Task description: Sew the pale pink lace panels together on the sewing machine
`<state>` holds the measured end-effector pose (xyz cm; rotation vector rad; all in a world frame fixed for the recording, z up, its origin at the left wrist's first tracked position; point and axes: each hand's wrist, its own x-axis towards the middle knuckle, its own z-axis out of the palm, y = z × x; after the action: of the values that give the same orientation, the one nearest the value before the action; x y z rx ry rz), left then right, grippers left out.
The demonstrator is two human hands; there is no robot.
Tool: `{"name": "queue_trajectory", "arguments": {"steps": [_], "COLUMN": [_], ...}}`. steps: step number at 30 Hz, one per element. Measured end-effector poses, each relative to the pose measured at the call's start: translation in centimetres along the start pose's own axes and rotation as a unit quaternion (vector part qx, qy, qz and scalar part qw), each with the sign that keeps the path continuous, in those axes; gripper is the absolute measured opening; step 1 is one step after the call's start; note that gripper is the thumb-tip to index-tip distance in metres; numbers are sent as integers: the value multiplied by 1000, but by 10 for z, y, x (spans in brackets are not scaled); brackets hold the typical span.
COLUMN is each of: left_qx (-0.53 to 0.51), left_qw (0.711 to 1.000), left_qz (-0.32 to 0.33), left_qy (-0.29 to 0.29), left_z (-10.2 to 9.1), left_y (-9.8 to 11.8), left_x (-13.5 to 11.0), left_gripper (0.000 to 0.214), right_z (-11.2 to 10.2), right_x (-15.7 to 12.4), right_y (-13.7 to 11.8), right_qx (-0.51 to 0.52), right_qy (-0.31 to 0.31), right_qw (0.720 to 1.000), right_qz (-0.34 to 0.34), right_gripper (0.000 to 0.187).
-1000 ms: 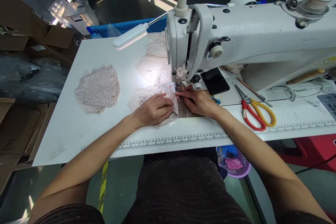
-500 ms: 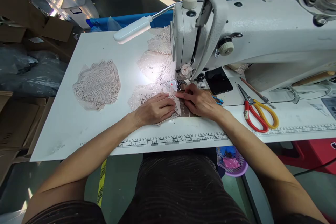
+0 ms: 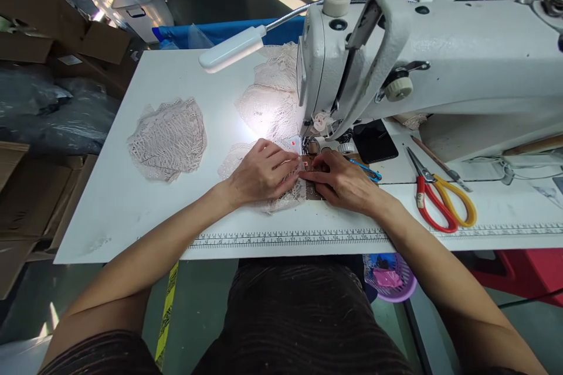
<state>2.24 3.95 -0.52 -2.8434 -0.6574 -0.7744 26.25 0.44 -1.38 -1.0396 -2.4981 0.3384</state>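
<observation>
A pale pink lace piece (image 3: 275, 206) lies under the needle area of a white sewing machine (image 3: 321, 64). My left hand (image 3: 266, 171) rests on it from the left, fingers bent together over the lace. From the right, my right hand (image 3: 345, 181) grips the lace edge with thumb and forefinger just in front of the presser foot (image 3: 304, 144). The fingertips of both hands almost meet there. Part of the lace is hidden beneath my left hand. Behind my right hand lies a small blue-handled tool (image 3: 369, 171), partly covered.
A lace stack (image 3: 169, 139) lies on the left of the white table (image 3: 105, 199); more lace (image 3: 270, 94) is behind the needle. Red-and-yellow scissors (image 3: 440, 193) and a black phone (image 3: 375, 142) lie to the right. A lamp (image 3: 232, 50) hangs over the table.
My left hand has arched up, its fingers more bent over the lace. My right fingertips have drawn slightly back from the presser foot. The whole view has shifted a little.
</observation>
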Motion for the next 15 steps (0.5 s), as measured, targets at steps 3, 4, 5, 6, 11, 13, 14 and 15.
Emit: {"name": "queue_trajectory", "arguments": {"steps": [3,4,5,6,11,13,14,15], "left_qx": [65,72,76,77,82,85,87,89], "left_qw": [997,996,996,995,994,994,994,994], "left_qz": [-11,-14,-17,-20,-24,-24,-24,-24], "left_qy": [-39,-46,-51,-56,-66,-65,-65,-65], "left_z": [5,7,8,9,8,6,6,6], "left_y": [-4,-4,-4,-3,-1,0,0,0], "left_x": [0,-1,-2,-4,-5,-4,-4,-4], "left_gripper": [24,25,26,26,27,26,26,27], "right_z": [1,1,1,2,2,2,2,2], "right_x": [-1,-1,-1,-1,0,0,0,0], "right_y": [0,1,1,1,2,2,1,1], "right_qx": [7,11,15,19,22,22,22,20], "right_qy": [7,9,11,12,19,22,24,24], "right_qw": [1000,1000,1000,1000,1000,1000,999,1000], "right_qz": [1,1,1,1,-2,-1,-1,-2], "right_gripper": [36,36,35,35,34,34,34,34]}}
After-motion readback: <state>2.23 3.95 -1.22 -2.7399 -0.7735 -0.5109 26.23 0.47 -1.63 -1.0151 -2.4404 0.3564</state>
